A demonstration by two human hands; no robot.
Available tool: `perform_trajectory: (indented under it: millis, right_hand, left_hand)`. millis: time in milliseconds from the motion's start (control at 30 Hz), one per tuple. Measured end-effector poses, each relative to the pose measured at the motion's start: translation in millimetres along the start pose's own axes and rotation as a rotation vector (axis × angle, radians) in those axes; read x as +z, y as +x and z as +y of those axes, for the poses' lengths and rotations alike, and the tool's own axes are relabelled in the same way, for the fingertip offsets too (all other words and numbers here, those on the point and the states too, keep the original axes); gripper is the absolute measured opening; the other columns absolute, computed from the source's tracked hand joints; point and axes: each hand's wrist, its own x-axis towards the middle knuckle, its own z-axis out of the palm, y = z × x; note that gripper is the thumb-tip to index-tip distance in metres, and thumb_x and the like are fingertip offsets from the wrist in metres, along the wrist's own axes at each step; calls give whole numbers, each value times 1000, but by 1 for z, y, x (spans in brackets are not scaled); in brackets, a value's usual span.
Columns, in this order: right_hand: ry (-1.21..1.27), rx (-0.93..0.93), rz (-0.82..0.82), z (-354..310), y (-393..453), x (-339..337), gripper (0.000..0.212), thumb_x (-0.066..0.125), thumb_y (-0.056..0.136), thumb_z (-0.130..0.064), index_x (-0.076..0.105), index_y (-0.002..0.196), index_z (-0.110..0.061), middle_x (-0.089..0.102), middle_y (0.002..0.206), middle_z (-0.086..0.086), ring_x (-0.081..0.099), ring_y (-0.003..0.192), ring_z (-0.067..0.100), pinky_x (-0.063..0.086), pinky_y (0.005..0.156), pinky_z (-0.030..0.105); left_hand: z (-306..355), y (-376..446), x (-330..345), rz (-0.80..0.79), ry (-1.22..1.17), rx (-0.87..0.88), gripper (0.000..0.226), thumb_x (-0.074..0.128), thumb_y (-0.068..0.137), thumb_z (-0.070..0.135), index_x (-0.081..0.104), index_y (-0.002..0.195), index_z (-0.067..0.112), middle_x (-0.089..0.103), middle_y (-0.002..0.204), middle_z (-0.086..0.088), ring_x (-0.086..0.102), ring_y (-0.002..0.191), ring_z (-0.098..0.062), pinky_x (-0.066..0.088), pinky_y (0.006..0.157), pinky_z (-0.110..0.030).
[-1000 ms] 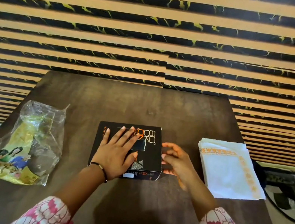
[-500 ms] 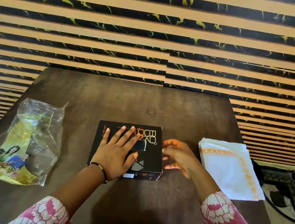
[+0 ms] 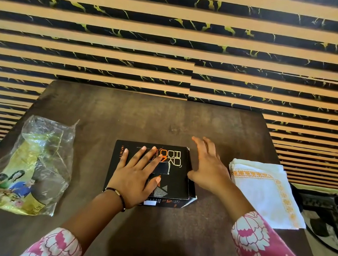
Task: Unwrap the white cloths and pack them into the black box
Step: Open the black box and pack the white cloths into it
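Left hand point(image 3: 135, 178) is flat on the lid of the black box point(image 3: 152, 171), fingers spread, just pressing down and not gripping anything. Right hand point(image 3: 208, 168) is loose with fingers splayed, sitting against the right edge of the box, holding nothing as far as I can see

Going left to right on the worktop point(image 3: 165, 118): crumpled clear plastic wrapper point(image 3: 33, 162) with a yellow printed insert, lying slack and looking emptied, then the box in the middle, then the folded white cloths point(image 3: 264, 194) with orange trim stacked near the right edge

So progress wise I'd say the unwrapping part looks done, since the cloths are out of the bag. The packing hasn't started though, box is shut and the cloths are well outside it. Left to do: get the lid off, put the cloths in

Compared to half a second ago, the right hand has moved forward along the box's side and opened up from a curled pose. Left hand hasn't budged
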Motion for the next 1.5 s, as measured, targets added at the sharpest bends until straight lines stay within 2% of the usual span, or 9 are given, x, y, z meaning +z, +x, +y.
perform_trajectory:
  millis: [167,367,500,700,900,1033,1167,1333,1500]
  right_hand:
    - [-326,45,12,20,-3,8,101,73,72,-11,7,145,-34,-1,158,3,31,134,34,46,95,41]
    - [-505,-64,-76,34,-19,29,78,65,82,-18,20,145,-23,25,154,2,27,138,26,30,111,40]
    - [-370,35,-278,32,-24,43,63,52,93,-32,20,146,-21,26,154,3,32,138,25,29,112,35]
    - [-117,60,-145,27,-24,33,43,51,92,-34,44,134,-26,47,143,-1,47,128,23,35,110,42]
    - [379,46,-127,20,-59,33,26,54,92,-18,61,115,-27,54,109,-22,53,97,-3,34,70,-7]
    - [515,95,-71,38,-84,41,21,57,90,-13,64,102,-29,62,108,-16,60,101,4,47,88,12]
    - [704,150,-142,40,-102,50,24,58,88,-5,69,95,-25,71,100,-5,67,92,8,52,78,14]
    - [772,116,-218,27,-101,65,27,54,88,1,67,90,-22,71,93,-4,70,86,10,56,78,22]
    - [820,198,-197,23,-85,57,25,49,91,1,64,95,-18,68,95,3,68,90,18,55,83,28]
  left_hand:
    - [-9,-6,-2,29,-34,14,66,5,83,56,12,145,34,8,156,7,-1,144,-15,-11,113,-47]
    - [-9,-7,-7,40,-68,-9,68,12,80,56,19,144,34,15,156,7,3,145,-17,-11,111,-48]
    - [17,10,-12,2,-151,-99,65,31,84,50,21,144,25,9,157,0,-4,144,-23,-9,112,-51]
    - [36,19,1,21,-78,65,60,30,94,45,13,146,21,9,157,-1,-1,145,-21,-7,117,-42]
    - [34,19,0,56,-115,71,59,30,94,45,12,146,22,11,157,1,1,145,-18,-7,117,-39]
    - [34,18,0,93,-202,56,58,34,95,41,14,146,22,19,155,-1,8,144,-18,-4,117,-35]
    - [35,18,-1,104,-184,80,53,33,93,47,33,140,23,26,152,-3,13,143,-22,-4,115,-34]
    - [43,10,1,-61,28,98,118,5,54,93,4,147,20,-5,157,-5,-12,144,-25,-13,115,-47]
    - [44,9,1,-117,61,86,129,26,47,97,-9,145,22,-17,156,-3,-20,142,-27,-20,109,-51]
